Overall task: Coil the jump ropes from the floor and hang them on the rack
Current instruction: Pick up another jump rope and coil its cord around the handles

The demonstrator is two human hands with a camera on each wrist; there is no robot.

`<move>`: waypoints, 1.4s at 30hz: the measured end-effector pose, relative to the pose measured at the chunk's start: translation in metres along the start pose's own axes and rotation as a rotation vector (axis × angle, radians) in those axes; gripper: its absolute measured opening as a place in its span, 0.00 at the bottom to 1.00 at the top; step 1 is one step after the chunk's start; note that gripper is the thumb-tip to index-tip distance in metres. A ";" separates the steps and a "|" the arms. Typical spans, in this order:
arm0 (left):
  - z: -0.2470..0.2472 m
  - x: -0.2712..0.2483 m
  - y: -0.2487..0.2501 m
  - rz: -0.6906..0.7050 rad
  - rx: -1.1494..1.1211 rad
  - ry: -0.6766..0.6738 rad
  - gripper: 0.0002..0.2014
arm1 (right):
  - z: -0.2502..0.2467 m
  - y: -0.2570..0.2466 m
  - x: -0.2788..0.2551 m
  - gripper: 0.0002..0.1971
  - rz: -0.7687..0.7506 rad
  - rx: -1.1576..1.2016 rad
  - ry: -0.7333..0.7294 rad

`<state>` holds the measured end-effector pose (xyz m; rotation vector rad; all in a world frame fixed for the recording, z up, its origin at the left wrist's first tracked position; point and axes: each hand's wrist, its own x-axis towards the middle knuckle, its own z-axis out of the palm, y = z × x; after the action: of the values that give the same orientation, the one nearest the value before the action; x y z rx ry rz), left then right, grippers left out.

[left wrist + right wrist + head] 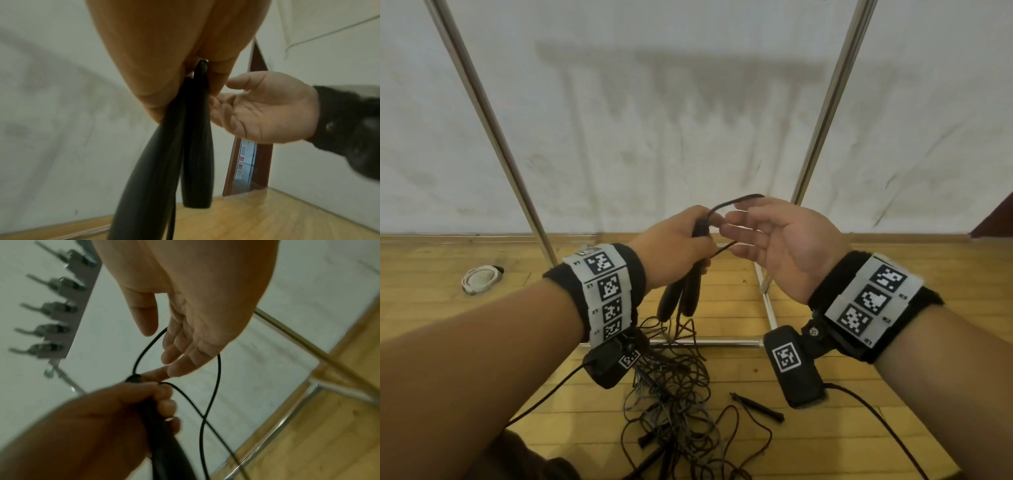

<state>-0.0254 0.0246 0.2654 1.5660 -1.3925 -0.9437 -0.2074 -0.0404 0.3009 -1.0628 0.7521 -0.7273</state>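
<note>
I saw two smooth black tapered handles [681, 294] clamped in my left hand [674, 250], its thin cord [736, 200] looping over my right hand [774, 240], fingers apart. Tangled ropes [678, 387] lay near on the wooden floor [859, 274], between the rack's [825, 102] chrome posts.

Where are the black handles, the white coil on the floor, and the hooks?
handles [690, 298]: head view, lower end of the right one.
white coil [479, 279]: head view, its ring.
hooks [57, 307]: right wrist view, middle hook's base.
</note>
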 end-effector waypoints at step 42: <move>-0.115 0.006 -0.002 0.011 -0.471 0.729 0.07 | -0.114 0.002 0.042 0.24 0.223 -1.695 0.191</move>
<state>0.0817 0.0296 0.3080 1.3314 -0.6098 -0.5425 -0.2777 -0.1292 0.2572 -2.3423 1.6923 0.2078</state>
